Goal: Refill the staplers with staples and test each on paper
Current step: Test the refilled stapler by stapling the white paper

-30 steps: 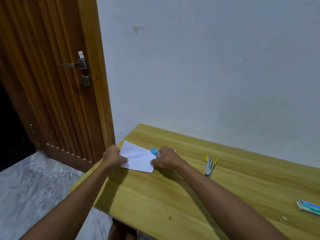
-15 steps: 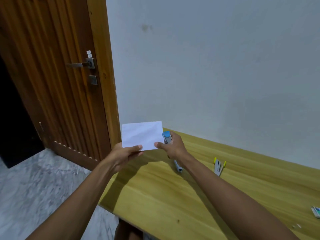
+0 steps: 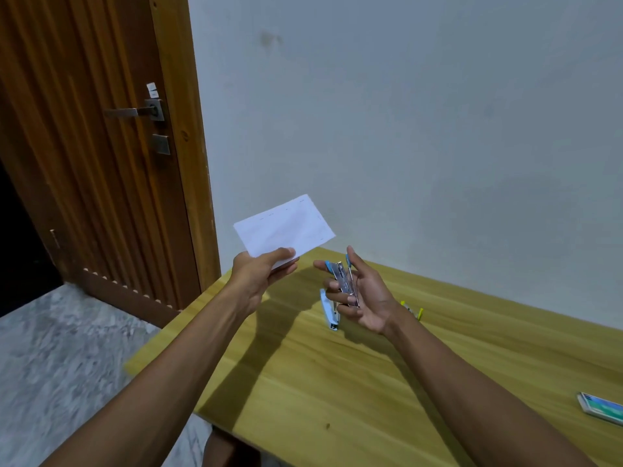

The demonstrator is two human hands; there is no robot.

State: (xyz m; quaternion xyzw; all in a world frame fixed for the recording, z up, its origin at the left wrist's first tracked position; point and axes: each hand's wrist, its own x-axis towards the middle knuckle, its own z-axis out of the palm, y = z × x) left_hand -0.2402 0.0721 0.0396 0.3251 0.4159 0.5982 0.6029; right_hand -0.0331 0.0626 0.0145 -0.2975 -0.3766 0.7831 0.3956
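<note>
The tabletop [image 3: 354, 382] is pale yellow wood grain with a smooth, faintly satin finish. The sheet of paper [image 3: 285, 227] is thin, white and matt, with small staple marks along two edges. The stapler [image 3: 344, 281] in the right hand [image 3: 364, 298] shows bright, shiny metal rails with blue plastic ends. A second stapler [image 3: 328, 310] lying on the tabletop has a pale blue-white plastic shell. The staple box [image 3: 601, 407] looks like glossy printed card. The door [image 3: 84, 146] is ribbed brown wood with a low sheen; its handle [image 3: 135, 111] is brushed metal. The wall [image 3: 421, 112] is matt painted plaster, and the floor [image 3: 60, 348] is grey mottled stone.
</note>
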